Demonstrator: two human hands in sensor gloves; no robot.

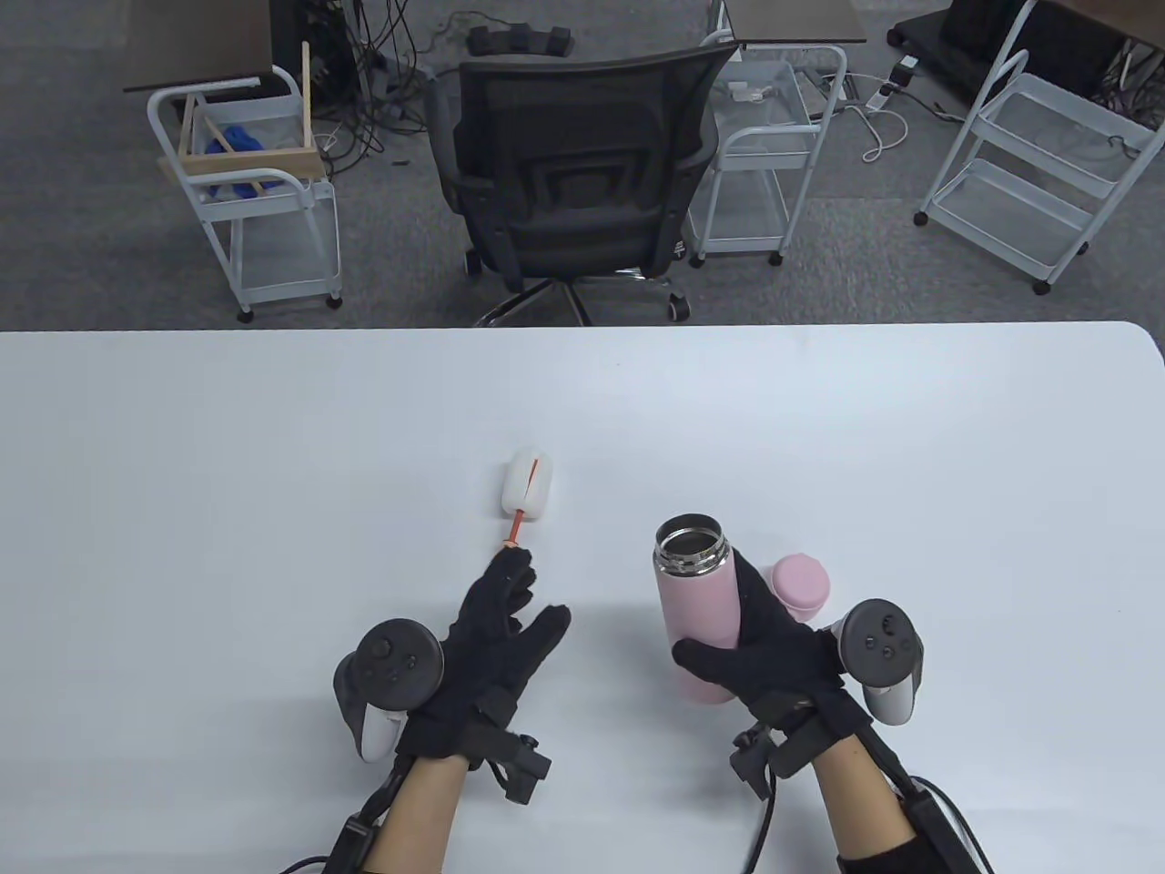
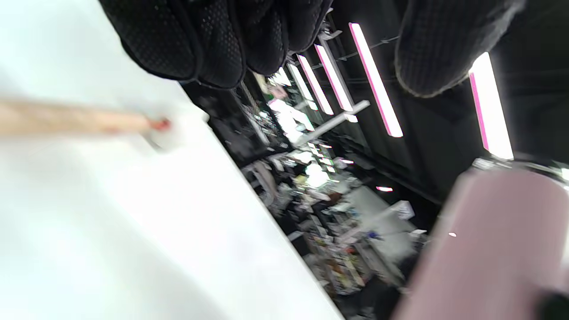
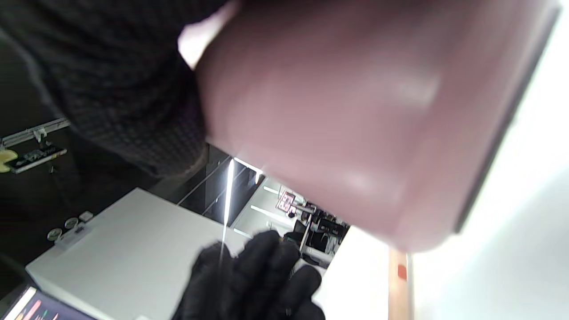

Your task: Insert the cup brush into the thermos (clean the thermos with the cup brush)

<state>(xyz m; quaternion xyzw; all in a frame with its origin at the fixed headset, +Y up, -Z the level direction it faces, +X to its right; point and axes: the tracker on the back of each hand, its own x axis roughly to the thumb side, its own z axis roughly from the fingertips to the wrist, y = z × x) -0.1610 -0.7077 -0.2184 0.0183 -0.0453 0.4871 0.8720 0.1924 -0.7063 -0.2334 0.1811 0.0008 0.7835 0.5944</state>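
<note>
The cup brush [image 1: 526,487] lies on the white table [image 1: 273,473], white sponge head far, orange handle pointing at me. My left hand [image 1: 537,592] is open just behind the handle's near end, fingertips over it and thumb spread. In the left wrist view its fingers [image 2: 213,44] hang above the blurred handle [image 2: 75,118] without gripping it. My right hand [image 1: 728,637] grips the pink thermos [image 1: 696,619], which stands upright with its steel mouth [image 1: 692,539] open. The thermos body fills the right wrist view [image 3: 355,111].
The pink thermos lid [image 1: 799,587] sits on the table just behind my right hand. A black office chair [image 1: 573,182] and white wire carts [image 1: 264,200] stand beyond the table's far edge.
</note>
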